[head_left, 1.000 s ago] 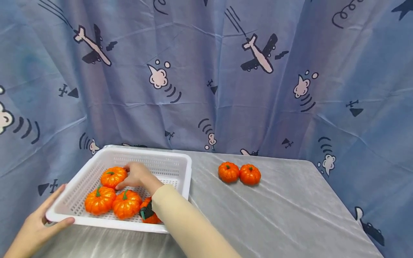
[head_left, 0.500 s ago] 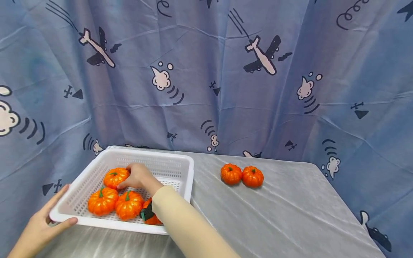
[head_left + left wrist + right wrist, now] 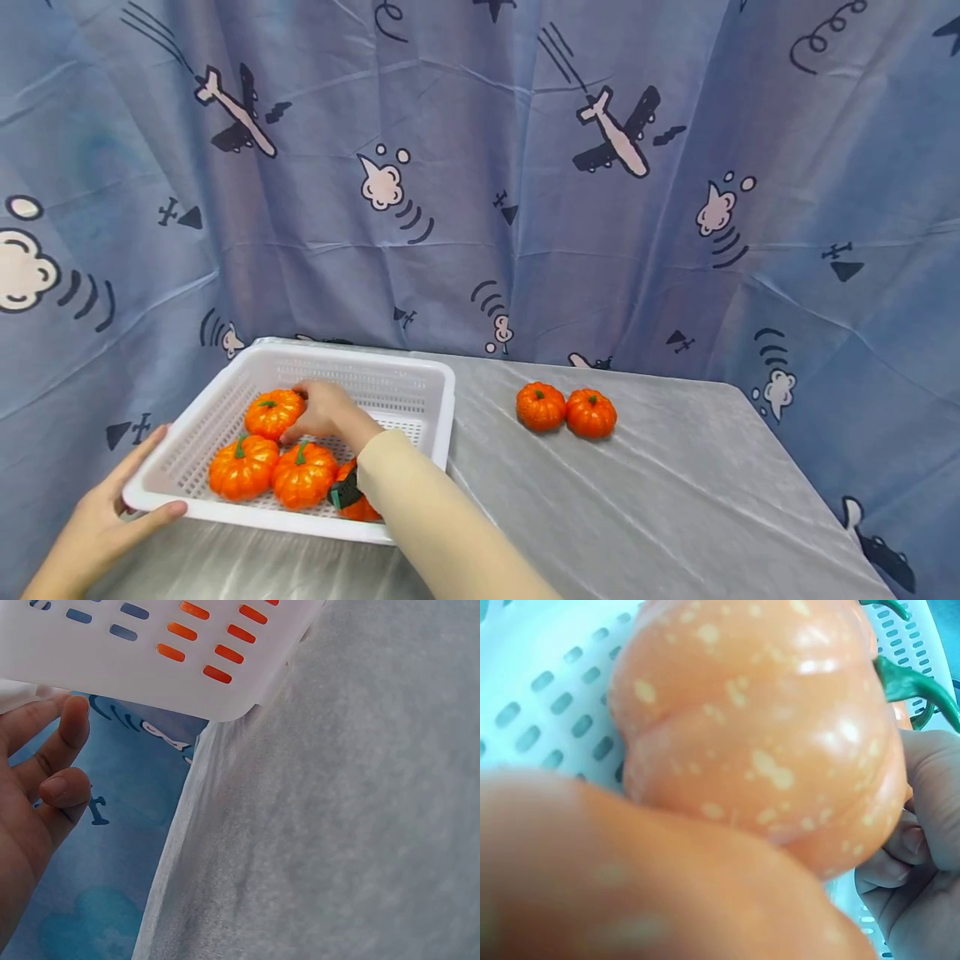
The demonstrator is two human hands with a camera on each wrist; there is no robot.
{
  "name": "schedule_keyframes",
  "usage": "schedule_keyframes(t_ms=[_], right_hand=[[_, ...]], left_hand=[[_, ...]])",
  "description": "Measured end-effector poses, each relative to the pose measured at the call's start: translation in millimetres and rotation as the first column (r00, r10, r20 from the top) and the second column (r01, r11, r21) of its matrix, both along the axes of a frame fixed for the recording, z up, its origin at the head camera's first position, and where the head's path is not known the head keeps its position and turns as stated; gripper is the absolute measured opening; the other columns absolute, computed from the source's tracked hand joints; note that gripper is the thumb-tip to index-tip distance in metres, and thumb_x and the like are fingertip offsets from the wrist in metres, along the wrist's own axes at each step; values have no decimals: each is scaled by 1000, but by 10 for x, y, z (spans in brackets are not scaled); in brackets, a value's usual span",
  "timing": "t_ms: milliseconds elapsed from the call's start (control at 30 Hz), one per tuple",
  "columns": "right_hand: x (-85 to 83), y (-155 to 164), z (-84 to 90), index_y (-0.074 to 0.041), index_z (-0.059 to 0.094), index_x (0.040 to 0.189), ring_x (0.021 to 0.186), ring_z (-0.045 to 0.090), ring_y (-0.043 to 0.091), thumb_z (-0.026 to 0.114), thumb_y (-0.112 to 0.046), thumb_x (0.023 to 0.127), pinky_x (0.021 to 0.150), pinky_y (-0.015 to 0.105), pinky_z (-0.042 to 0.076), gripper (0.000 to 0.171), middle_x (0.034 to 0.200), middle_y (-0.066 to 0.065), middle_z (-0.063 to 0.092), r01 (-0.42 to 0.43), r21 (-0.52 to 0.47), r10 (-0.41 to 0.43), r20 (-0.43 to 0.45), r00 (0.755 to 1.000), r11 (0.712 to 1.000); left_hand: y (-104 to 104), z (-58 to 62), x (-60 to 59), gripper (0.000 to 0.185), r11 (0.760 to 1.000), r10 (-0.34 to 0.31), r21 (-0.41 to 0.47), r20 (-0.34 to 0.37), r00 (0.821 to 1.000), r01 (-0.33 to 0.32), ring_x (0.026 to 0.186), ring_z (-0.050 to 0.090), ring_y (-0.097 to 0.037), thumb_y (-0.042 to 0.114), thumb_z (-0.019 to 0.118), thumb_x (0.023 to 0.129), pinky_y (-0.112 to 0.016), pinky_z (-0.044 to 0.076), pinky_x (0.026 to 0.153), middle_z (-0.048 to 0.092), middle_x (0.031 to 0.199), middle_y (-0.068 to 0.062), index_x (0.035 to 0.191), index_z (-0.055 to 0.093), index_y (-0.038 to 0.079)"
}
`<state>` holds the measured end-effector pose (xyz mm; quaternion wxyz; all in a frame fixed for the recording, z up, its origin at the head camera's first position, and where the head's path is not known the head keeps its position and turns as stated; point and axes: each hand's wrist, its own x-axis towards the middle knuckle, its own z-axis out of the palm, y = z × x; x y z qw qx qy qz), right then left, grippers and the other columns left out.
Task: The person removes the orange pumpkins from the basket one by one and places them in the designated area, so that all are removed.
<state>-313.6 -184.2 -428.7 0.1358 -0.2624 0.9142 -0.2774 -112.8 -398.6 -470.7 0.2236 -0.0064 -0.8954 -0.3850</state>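
Observation:
A white plastic basket [image 3: 262,518] stands on the left of the table. My left hand [image 3: 97,521] grips its near left corner, thumb along the front rim; the left wrist view shows the hand [image 3: 37,787] by the basket's underside. Inside the basket, my right hand [image 3: 324,412] holds an orange toy pumpkin [image 3: 272,412] with a green stem. Before it sit a front left pumpkin [image 3: 242,468], a middle one [image 3: 303,477], and one at the right [image 3: 362,507] partly hidden by my wrist. Close-up pumpkins [image 3: 757,735] fill much of the right wrist view.
Two more orange pumpkins, a left one [image 3: 540,406] and a right one [image 3: 591,414], sit side by side to the right of the basket. A grey cloth [image 3: 637,500] covers the table. Behind it hangs a blue curtain [image 3: 465,167] with airplane prints.
The head view has shifted a little, so everything appears slightly farther right. Both hands keep their holds, and the pumpkins look the same within the basket.

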Motion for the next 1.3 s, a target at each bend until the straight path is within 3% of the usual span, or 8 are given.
schedule_keyframes(t_ms=[367, 800, 967, 1100, 1300], right_hand=[[76, 86, -17, -14, 70, 134, 103, 64, 8, 95, -30, 79, 98, 22, 49, 63, 116, -4, 72, 77, -155, -59, 116, 992, 985], [176, 159, 142, -12, 70, 131, 93, 62, 8, 96, -29, 75, 89, 23, 53, 64, 109, -5, 72, 82, -203, -66, 85, 994, 976], [114, 261, 288, -10, 71, 130, 91, 62, 7, 96, -31, 75, 84, 21, 51, 63, 111, -3, 72, 37, -233, -36, 7, 999, 972], [71, 377, 413, -10, 70, 130, 94, 61, 6, 96, -32, 75, 84, 20, 50, 64, 115, -3, 72, 8, -258, -10, -8, 1000, 966], [113, 561, 548, -11, 68, 135, 112, 65, 10, 95, -35, 76, 91, 19, 50, 69, 123, -3, 73, -74, -223, 73, -15, 997, 972]], left_hand=[[30, -52, 50, 106, 1000, -8, 12, 17, 1000, 8, 97, 46, 20, 2, 88, 83, -5, 41, 71, 33, 131, 51, 170, 29, 18], [28, -66, 18, 107, 1000, -26, -2, 5, 1000, 26, 95, 48, 18, 4, 89, 80, -7, 41, 70, 36, 128, 50, 169, 32, 18], [37, -32, -18, 107, 1000, -28, 6, -9, 1000, 28, 95, 47, 17, 4, 89, 79, -7, 39, 70, 37, 128, 50, 168, 33, 21], [35, -12, -56, 107, 999, -34, 8, -30, 999, 34, 96, 46, 19, 2, 89, 78, -6, 39, 70, 38, 129, 50, 168, 35, 21], [-26, -12, -19, 106, 1000, 2, -1, 15, 1000, -2, 94, 43, 20, 7, 89, 82, -5, 38, 69, 35, 127, 50, 169, 30, 22]])
